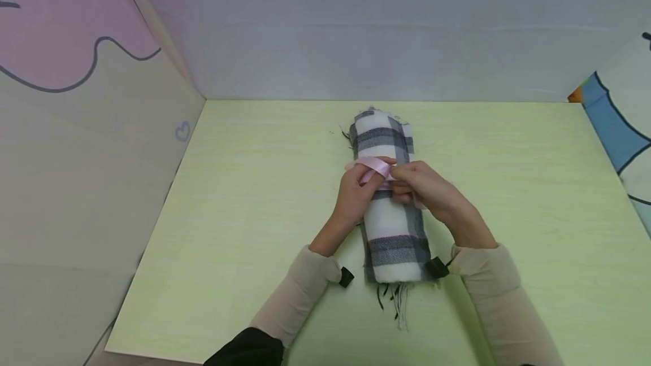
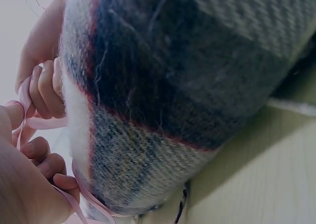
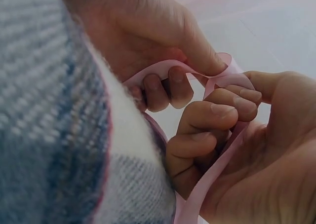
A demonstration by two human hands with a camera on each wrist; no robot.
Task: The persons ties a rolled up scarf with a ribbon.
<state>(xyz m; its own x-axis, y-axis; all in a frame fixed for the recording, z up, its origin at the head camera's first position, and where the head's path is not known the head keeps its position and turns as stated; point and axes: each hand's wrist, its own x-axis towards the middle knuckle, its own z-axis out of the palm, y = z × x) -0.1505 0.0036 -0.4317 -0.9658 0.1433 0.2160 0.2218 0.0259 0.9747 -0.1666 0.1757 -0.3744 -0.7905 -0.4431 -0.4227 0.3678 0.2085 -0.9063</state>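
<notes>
A scarf in white, grey and dark checks (image 1: 394,222) lies folded into a long bundle on the table, with loose fringe at its near end. Around its middle runs a pink ribbon (image 1: 375,165). My left hand (image 1: 353,194) pinches the ribbon from the left, a loop of it crossing the thumb and fingers. From the right, my right hand (image 1: 427,188) holds the ribbon with curled fingers. In the right wrist view the left thumb (image 3: 205,54) presses a ribbon loop close to the right fingertips, and a ribbon strand (image 3: 212,177) trails along the right palm.
The pale yellow-green table (image 1: 264,157) extends on both sides of the scarf. A plain wall panel (image 1: 381,44) stands at its back, with printed panels on the left (image 1: 127,89) and right (image 1: 617,123). Small black pieces hang at both beige sleeves (image 1: 310,281).
</notes>
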